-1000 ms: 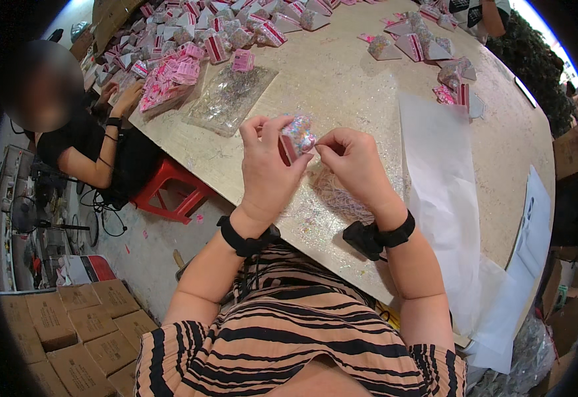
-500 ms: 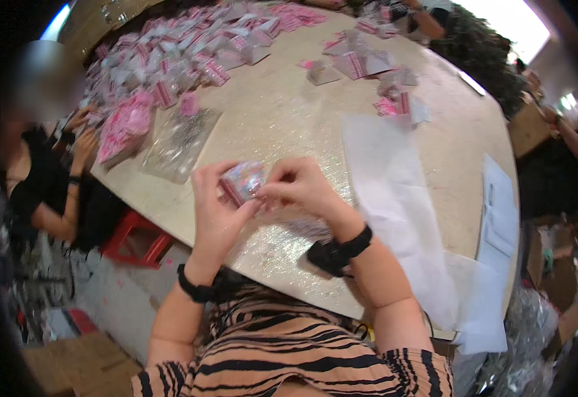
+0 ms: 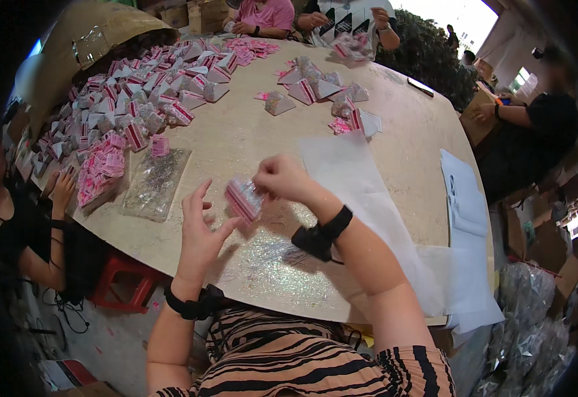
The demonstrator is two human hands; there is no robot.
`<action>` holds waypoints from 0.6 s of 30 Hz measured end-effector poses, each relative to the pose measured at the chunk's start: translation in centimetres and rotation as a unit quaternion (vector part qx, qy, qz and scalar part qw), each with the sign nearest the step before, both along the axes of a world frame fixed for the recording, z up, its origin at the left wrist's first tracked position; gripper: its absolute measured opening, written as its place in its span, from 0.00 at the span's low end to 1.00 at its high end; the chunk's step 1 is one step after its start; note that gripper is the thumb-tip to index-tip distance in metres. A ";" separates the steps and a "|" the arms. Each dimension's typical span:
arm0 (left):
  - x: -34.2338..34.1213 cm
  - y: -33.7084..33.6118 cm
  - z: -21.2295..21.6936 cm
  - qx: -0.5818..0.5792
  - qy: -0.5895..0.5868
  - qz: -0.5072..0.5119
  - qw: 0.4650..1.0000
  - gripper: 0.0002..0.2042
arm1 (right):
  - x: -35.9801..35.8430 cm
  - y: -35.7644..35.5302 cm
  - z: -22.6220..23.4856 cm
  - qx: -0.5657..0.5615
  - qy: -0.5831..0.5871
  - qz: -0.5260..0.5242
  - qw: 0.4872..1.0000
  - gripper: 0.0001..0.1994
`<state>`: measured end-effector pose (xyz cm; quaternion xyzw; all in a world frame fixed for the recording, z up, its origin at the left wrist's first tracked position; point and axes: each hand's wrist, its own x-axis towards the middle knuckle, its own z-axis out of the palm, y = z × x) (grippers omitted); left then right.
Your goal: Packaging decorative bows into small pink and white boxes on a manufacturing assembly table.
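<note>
My right hand (image 3: 285,177) pinches the upper edge of a small clear packet (image 3: 244,200) with a pink striped label band, holding it tilted above the table. Beside the packet, my left hand (image 3: 200,228) is open, thumb and fingers spread around its left side without visibly gripping it. The packet is slightly blurred, and its contents are hard to make out. Below my hands, shiny shredded tinsel (image 3: 272,263) lies scattered over the tabletop. A flat clear bag of tinsel (image 3: 156,184) lies left of my hands, with a pink card (image 3: 160,146) at its top.
A large heap of similar packets (image 3: 136,109) covers the far left, beside a stack of pink cards (image 3: 102,171). More packets (image 3: 312,86) lie further back. White sheeting (image 3: 361,182) and pale blue sheets (image 3: 464,198) are at the right. Other people work around the table (image 3: 236,126).
My left hand has let go of the packet and opened. My right hand now holds it alone, with the label band facing up. The view has shifted, showing more of the table's far side.
</note>
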<state>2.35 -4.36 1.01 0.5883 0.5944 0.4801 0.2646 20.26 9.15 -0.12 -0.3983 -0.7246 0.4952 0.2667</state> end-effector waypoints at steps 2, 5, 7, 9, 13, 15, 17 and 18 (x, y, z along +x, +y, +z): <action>-0.8 -0.2 0.3 0.044 0.080 -0.001 0.996 0.28 | 1.9 2.1 0.5 0.041 -0.002 -0.085 0.996 0.11; -3.0 -0.3 0.5 0.072 0.126 -0.025 0.989 0.20 | 4.4 3.8 1.9 0.140 -0.021 -0.168 0.976 0.12; -3.9 -0.6 0.7 0.052 0.110 -0.008 0.993 0.15 | 6.8 3.9 2.4 0.206 -0.040 -0.222 0.952 0.13; -5.7 -1.2 0.0 0.019 0.091 -0.005 0.996 0.14 | 8.4 3.3 3.7 0.286 -0.144 -0.207 0.925 0.16; -6.0 -2.3 -1.4 -0.003 0.024 -0.011 1.000 0.11 | 16.8 4.6 1.3 0.246 -0.292 -0.353 0.854 0.19; -6.1 -2.0 -2.6 -0.020 0.009 -0.037 0.999 0.10 | 20.1 3.8 0.1 0.055 -0.393 -0.409 0.822 0.17; -5.5 -1.8 -3.6 -0.032 0.006 -0.070 0.997 0.10 | 21.7 2.3 -3.1 0.040 -0.435 -0.424 0.793 0.18; -5.3 -1.7 -3.7 -0.046 0.005 -0.081 0.996 0.10 | 21.3 1.2 -4.5 0.085 -0.408 -0.473 0.777 0.14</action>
